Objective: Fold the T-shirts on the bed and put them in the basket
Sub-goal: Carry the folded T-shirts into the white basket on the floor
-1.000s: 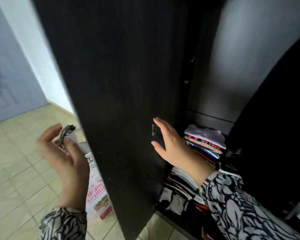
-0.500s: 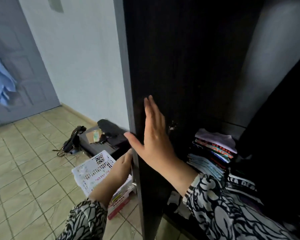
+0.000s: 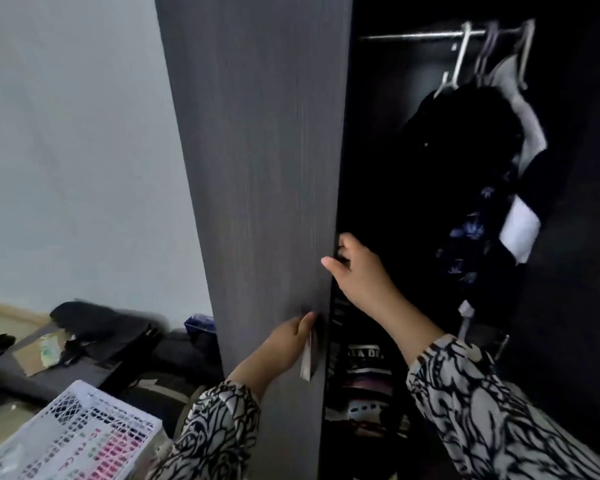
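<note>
I am gripping the wardrobe door [image 3: 264, 188] edge with my right hand [image 3: 361, 275] and its handle [image 3: 306, 355] with my left hand [image 3: 284, 344], while the white basket [image 3: 66, 441] at lower left is holding patterned folded cloth

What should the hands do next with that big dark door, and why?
Probably pull the door a little wider. The left hand is at the handle and the right hand curls round the door's edge, yet the folded clothes inside show only through a narrow gap.
</note>
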